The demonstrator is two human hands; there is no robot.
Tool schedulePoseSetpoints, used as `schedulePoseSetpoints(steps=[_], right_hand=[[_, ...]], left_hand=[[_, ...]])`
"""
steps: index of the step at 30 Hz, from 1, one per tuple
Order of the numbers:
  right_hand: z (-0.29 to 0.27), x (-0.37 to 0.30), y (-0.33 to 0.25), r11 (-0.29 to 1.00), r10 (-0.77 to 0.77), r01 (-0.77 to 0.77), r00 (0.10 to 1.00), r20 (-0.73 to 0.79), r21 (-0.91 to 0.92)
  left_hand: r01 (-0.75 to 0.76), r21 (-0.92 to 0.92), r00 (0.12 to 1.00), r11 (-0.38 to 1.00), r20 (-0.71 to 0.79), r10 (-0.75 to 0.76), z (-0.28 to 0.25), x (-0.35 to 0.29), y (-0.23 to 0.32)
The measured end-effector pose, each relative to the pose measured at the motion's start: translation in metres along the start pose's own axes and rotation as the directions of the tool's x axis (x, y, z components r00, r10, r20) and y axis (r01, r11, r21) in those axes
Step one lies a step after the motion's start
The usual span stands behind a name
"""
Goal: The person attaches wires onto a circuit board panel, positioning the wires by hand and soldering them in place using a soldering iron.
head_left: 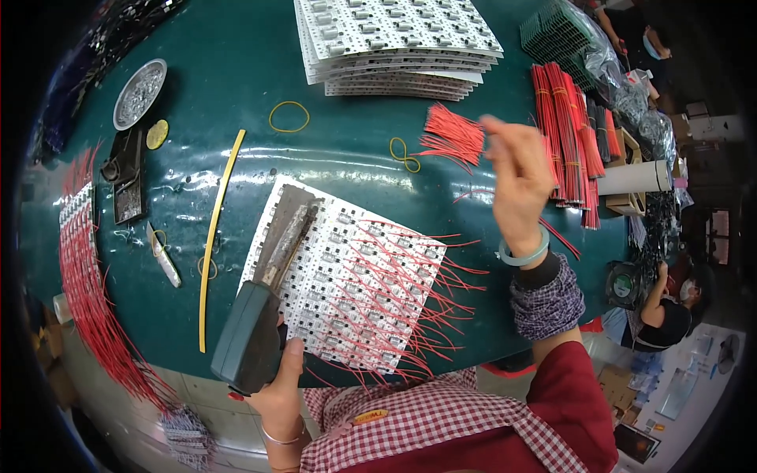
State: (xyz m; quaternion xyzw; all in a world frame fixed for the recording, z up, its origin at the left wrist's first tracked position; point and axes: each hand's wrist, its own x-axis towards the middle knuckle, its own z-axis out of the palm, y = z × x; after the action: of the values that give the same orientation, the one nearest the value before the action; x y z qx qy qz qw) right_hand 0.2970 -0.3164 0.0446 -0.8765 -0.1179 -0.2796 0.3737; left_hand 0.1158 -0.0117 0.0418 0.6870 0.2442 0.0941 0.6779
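Observation:
My left hand (277,398) is closed round the grip of a dark green soldering gun (246,335). Its worn metal front end lies over the left part of a white circuit board panel (315,268) with rows of small components. Thin red wires (378,296) stand on the panel's right part and trail past its right and lower edges. My right hand (520,169) hovers right beside a loose pile of short red wires (455,135). Its fingers are bent together at the tips; whatever they may pinch is too small to make out.
A stack of panels (402,35) stands at the back. Bundled red wires (564,126) lie at the right. Leftward are a yellow strip (221,236), a knife (164,256), a metal bowl (140,94) and a wired panel (83,260). Another person (666,311) sits far right.

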Motion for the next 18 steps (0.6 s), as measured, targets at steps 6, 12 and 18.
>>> schedulePoseSetpoints(steps=[6,12,18], right_hand=[[0.033,-0.011,-0.02,0.974,-0.226,0.217,0.936,0.269,0.063],[0.072,-0.034,-0.033,0.954,-0.273,0.2,0.885,0.377,0.223],[0.083,-0.039,-0.038,0.946,-0.316,0.26,0.874,0.37,0.194]], left_hand=[[0.021,0.008,0.998,1.0,0.053,-0.021,-0.005,0.003,-0.006],[-0.159,0.156,0.984,0.975,0.11,0.143,-0.011,0.005,-0.02],[-0.115,0.21,0.99,0.971,0.105,0.094,-0.009,0.005,-0.023]])
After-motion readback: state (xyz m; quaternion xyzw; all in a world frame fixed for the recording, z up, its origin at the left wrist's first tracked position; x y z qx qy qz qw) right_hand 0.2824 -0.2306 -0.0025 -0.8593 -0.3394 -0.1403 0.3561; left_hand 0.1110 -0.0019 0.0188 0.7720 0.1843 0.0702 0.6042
